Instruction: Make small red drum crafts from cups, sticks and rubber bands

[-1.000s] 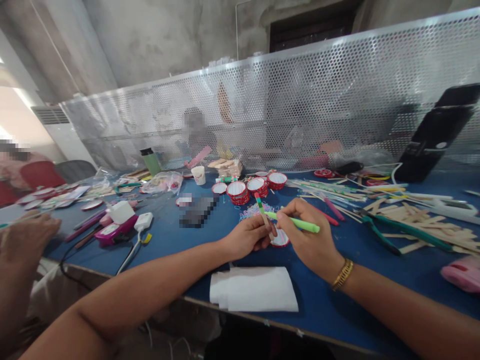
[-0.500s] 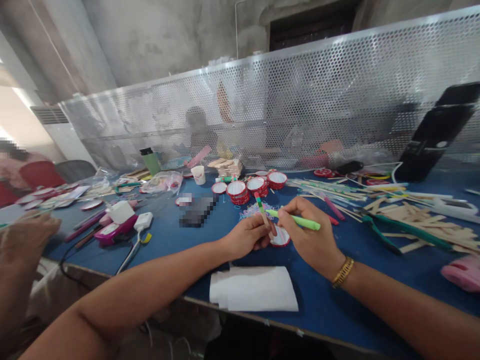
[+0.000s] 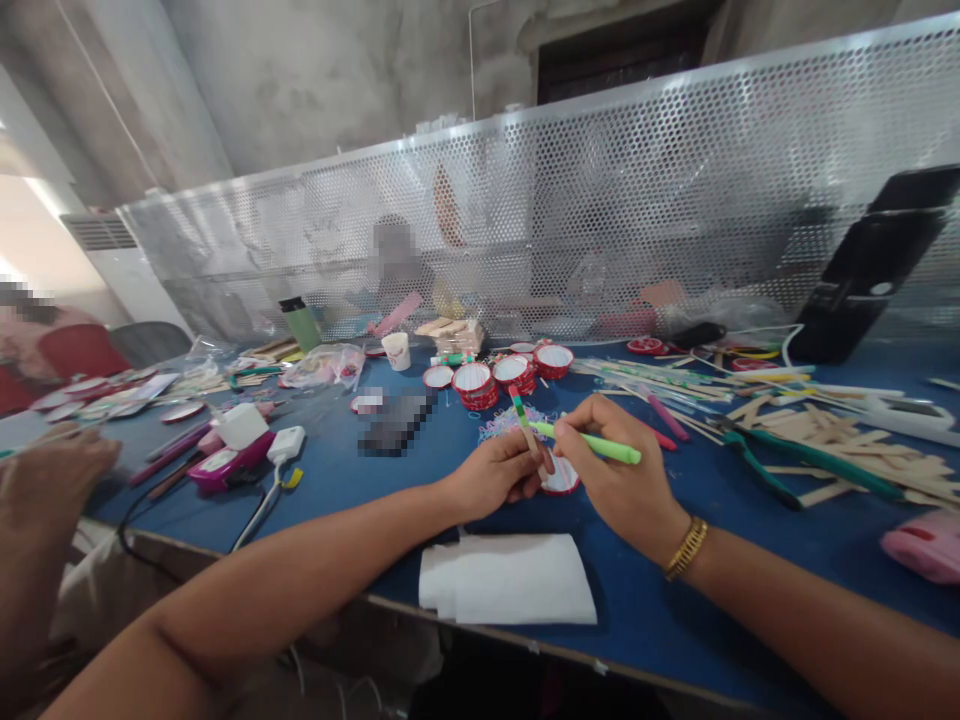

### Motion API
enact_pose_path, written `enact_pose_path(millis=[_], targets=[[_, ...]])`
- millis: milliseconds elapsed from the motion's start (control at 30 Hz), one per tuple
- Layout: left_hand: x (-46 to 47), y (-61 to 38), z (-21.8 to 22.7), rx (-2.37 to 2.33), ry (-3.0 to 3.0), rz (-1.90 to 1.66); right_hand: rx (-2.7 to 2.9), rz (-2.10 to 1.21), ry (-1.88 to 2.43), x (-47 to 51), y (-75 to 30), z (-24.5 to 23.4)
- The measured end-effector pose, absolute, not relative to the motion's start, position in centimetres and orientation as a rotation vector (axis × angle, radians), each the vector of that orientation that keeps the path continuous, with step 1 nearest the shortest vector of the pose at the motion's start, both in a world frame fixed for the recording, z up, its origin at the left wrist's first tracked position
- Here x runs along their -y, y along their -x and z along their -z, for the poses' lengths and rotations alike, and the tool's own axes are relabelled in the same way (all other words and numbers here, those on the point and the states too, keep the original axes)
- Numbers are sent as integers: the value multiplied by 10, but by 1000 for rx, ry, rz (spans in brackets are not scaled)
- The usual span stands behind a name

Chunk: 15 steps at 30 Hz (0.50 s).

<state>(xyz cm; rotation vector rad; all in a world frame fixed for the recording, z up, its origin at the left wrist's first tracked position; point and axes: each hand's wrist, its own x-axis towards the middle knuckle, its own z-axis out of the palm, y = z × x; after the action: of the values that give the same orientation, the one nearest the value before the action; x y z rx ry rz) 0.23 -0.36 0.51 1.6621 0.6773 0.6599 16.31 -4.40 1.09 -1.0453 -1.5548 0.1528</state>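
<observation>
My left hand (image 3: 499,470) is closed around a wooden stick (image 3: 523,417) with green and red bands, held upright against a small red-rimmed round piece (image 3: 561,478) on the blue table (image 3: 637,590). My right hand (image 3: 619,470) grips a light green marker (image 3: 600,444), its tip pointing left toward the stick. A gold bracelet (image 3: 684,548) circles my right wrist. Both hands nearly touch over the round piece.
A folded white cloth (image 3: 510,578) lies at the near edge. Red-rimmed cups (image 3: 495,375) stand behind my hands. Loose wooden sticks (image 3: 847,440) and green-handled pliers (image 3: 787,460) lie on the right, a pink device (image 3: 229,462) on the left. Another person's hand (image 3: 49,485) is at far left. A perforated metal screen (image 3: 600,210) backs the table.
None of note; both hands stay in place over the round piece, with only tiny shifts of the marker.
</observation>
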Motion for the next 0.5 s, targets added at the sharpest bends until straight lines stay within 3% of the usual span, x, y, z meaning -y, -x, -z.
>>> enact_pose_path(millis=[500], targets=[[3, -3, -5, -673, -1662, -655, 1566, -178, 1048, 43, -164, -10]])
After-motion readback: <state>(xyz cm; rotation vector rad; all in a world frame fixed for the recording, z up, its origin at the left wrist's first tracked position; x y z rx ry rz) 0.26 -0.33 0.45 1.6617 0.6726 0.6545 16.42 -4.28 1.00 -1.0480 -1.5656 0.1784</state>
